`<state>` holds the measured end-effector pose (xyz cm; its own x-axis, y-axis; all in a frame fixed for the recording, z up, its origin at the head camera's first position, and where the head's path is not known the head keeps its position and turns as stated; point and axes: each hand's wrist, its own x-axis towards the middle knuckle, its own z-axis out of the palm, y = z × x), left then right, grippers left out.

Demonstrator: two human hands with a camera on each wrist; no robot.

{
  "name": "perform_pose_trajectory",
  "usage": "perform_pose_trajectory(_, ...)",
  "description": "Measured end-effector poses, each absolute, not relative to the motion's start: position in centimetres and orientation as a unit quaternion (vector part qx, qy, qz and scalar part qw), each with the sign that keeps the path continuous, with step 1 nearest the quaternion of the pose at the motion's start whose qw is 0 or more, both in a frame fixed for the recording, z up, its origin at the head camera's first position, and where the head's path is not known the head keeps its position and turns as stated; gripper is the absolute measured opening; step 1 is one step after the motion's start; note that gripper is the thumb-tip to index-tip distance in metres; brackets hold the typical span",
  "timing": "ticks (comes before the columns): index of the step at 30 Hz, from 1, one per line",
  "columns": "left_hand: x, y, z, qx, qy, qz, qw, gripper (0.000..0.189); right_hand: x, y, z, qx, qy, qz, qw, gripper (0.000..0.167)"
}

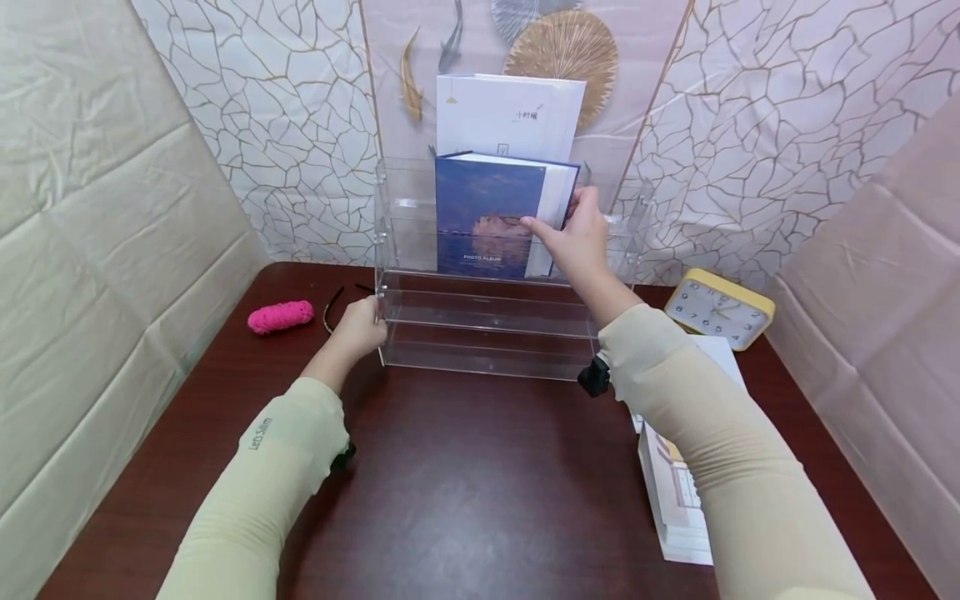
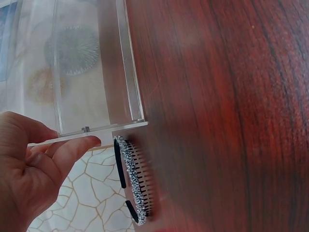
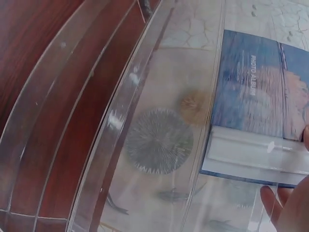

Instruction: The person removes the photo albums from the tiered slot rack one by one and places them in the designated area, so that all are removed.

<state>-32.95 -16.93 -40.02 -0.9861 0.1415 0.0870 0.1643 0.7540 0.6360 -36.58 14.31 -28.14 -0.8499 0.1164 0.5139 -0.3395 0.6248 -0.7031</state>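
Note:
A clear acrylic tiered rack (image 1: pixel 487 367) stands at the back of the table. My left hand (image 1: pixel 360 327) pinches the rack's left side panel, thumb and fingers on either face of it in the left wrist view. With my right hand (image 1: pixel 577 237) I grip the right edge of a blue photo album (image 1: pixel 487 208), thumb on its front cover. The album stands upright in an upper tier, behind a clear front strip. Just behind it rises a white book (image 1: pixel 510 108), its lower part hidden by the album.
A pink yarn bundle (image 1: pixel 281 317) lies at the left. Beside the rack's left panel is a beaded headband (image 2: pixel 131 179). At the right, a yellow clock (image 1: pixel 720 308) sits behind white books (image 1: pixel 678 508), partly covered by my right sleeve. Patterned cloth hangs behind.

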Motion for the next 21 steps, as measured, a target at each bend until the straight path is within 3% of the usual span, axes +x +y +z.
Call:
perform_pose_trajectory(14, -33.0, -17.0, -40.2, -0.087, -0.935, -0.343, 0.017, 0.014, -36.8, 12.8, -25.3, 0.046, -0.899, 0.389, 0.195, 0.068)
perform_pose_trajectory(21, -33.1, -17.2, -40.1, -0.090, -0.935, -0.342, 0.017, 0.012, -37.3, 11.1, -22.9, 0.082, -0.906, 0.373, 0.184, 0.068)
